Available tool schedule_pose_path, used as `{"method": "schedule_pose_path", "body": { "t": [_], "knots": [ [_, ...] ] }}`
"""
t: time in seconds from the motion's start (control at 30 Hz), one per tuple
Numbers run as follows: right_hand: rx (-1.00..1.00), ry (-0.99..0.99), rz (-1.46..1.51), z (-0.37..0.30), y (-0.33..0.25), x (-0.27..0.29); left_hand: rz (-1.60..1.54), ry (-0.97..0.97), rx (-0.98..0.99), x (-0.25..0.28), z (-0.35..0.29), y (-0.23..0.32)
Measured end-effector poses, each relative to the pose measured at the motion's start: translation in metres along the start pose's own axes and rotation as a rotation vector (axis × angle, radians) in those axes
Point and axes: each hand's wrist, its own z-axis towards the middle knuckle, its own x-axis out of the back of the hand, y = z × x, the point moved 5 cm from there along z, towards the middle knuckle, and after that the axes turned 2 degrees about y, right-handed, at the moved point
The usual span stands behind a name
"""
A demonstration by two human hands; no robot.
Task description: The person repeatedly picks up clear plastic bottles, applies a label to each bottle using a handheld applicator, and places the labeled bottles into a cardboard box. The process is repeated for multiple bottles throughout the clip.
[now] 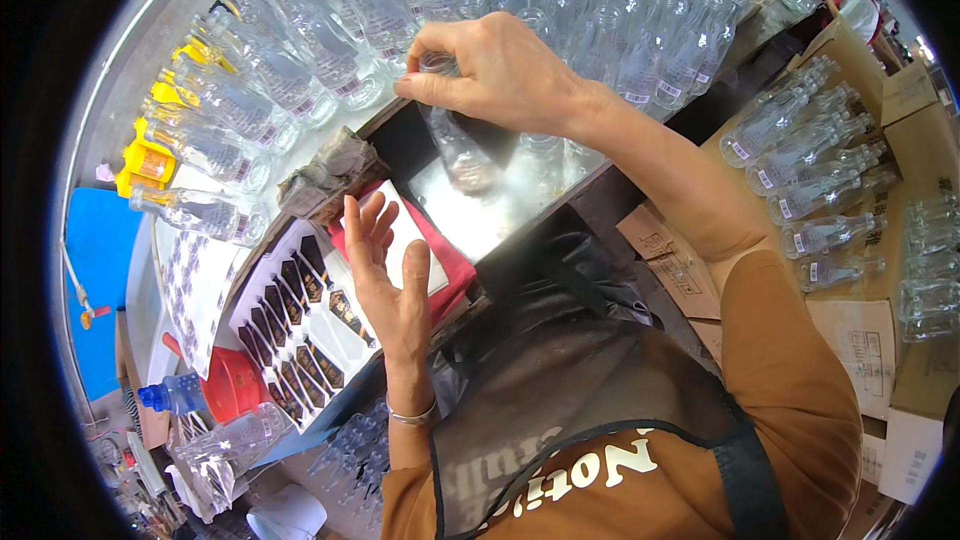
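My right hand (505, 70) pinches the neck of a clear glass bottle (462, 158) between thumb and fingers. The bottle hangs tilted, its base over a bright white surface (440, 212) in a dark-framed recess. My left hand (392, 285) is raised, palm up, fingers spread and holding nothing. Beside it lies a white pad (412, 232) on a red cloth (455, 265). To the left of that hand is a white sheet (345, 348) bearing rows of black, tie-shaped labels with gold print.
Many clear bottles (330, 40) stand along the far side, with yellow pieces (150, 155) at the left. A red scoop-like container (232, 385) sits lower left. At right, cardboard boxes (850, 345) surround more bottles (800, 165). Another person (858, 10) is far right.
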Motion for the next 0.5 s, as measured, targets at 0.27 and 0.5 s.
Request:
{"method": "schedule_pose_path", "body": {
  "t": [0.27,0.5],
  "knots": [
    [-0.031,-0.005,-0.173,-0.009,0.044,-0.015,-0.027,-0.054,0.067,-0.017,0.006,-0.016],
    [-0.046,0.099,-0.104,-0.036,0.020,0.018,-0.089,-0.131,0.050,-0.030,0.011,-0.013]
  ]
}}
